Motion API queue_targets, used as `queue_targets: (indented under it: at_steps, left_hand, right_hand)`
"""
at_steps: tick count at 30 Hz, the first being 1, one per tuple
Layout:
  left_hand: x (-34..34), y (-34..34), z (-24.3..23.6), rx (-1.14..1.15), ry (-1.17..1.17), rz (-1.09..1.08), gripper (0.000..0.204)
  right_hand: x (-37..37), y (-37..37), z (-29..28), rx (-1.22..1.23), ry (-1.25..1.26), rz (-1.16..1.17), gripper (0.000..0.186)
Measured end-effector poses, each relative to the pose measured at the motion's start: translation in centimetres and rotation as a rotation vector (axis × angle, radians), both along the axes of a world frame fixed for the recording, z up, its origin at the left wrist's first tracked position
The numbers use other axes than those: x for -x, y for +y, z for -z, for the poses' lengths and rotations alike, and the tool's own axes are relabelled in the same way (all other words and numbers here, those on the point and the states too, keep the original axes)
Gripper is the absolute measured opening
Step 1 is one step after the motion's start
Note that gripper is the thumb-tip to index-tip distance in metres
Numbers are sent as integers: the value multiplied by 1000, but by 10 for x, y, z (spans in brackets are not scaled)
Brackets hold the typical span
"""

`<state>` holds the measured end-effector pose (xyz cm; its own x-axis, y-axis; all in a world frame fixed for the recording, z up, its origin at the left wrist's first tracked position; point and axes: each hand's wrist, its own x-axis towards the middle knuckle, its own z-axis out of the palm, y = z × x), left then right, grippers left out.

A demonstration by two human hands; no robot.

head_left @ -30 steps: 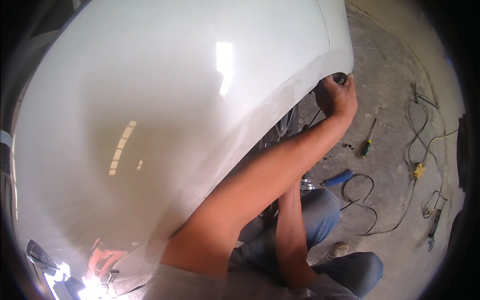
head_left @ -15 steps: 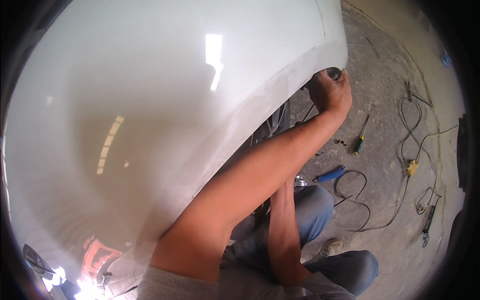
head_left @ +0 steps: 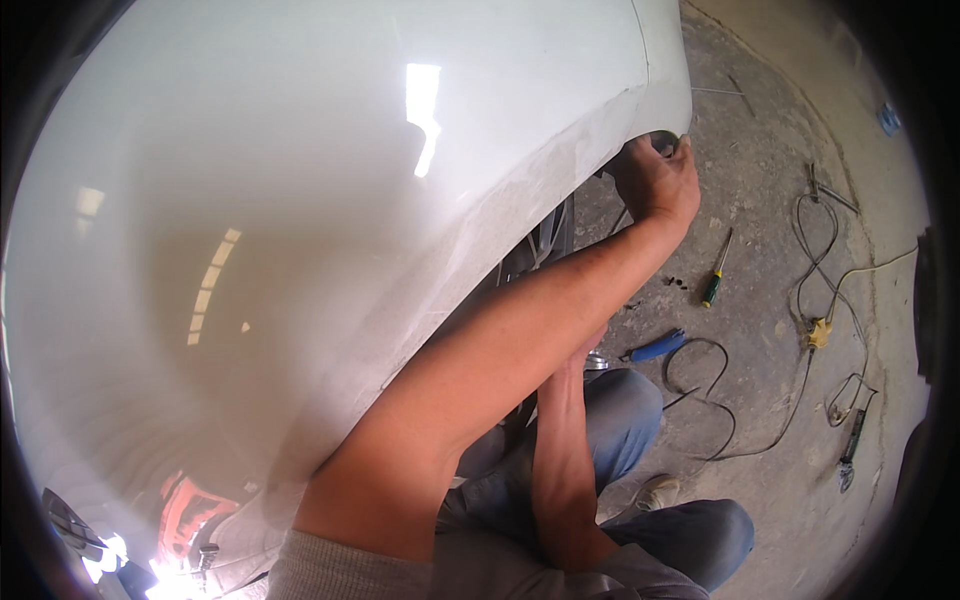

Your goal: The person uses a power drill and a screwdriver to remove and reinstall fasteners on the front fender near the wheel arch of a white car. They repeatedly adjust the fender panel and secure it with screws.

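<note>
A glossy white car body panel (head_left: pixel 330 120) fills the left and upper part of the view. My left arm stretches across along its lower edge. At the panel's far right end, my left hand (head_left: pixel 655 182) is closed around the bumper's lower edge (head_left: pixel 628 128), its fingers curled by a dark part under the rim. Part of a wheel (head_left: pixel 545 240) shows beneath the panel. My right hand (head_left: pixel 592 343) lies mostly behind the left forearm, low near the wheel; its fingers and anything in them are hidden. A shiny metal piece (head_left: pixel 597 361) sits beside it.
On the concrete floor lie a green-handled screwdriver (head_left: pixel 715 272), small dark fasteners (head_left: pixel 675 283), a blue-handled tool (head_left: pixel 657 346) with a black cord, a yellow connector (head_left: pixel 820 333) on cables and an adjustable wrench (head_left: pixel 853 452). My bent knees (head_left: pixel 625 420) are close below the arms.
The view has shifted slightly. My left hand keeps its place at the bumper edge, while a little more of my right hand shows beside the left forearm.
</note>
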<state>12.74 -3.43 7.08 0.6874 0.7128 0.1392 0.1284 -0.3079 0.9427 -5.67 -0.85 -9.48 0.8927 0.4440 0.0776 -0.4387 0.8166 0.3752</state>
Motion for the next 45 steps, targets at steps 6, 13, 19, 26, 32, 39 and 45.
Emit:
queue_targets:
  at_steps: [6, 13, 19, 26, 32, 39, 45]
  left_hand:
    - [3, 1, 0, -21, 6, -38, 37]
    - [4, 6, -7, 27, 40, 22, 37]
    - [3, -2, -9, 26, -73, -21, 41]
    - [9, 1, -16, 38, 19, 11, 41]
    - [3, -7, -11, -28, -31, -5, 35]
    - [3, -1, -3, -37, -32, -43, 41]
    - [1, -9, -11, -72, -27, -22, 33]
  right_hand:
    - [5, 2, -8, 98, 148, 8, 41]
    - [1, -8, -44, 458, 413, -81, 40]
    - [-2, -3, 36, -41, 28, -95, 37]
    - [2, -2, -22, 356, 273, 24, 38]
    - [-15, -19, 50, 50, 29, -101, 36]
    - [6, -6, -32, 287, 214, 49, 36]
    - [-12, -18, 32, 130, 122, -34, 39]
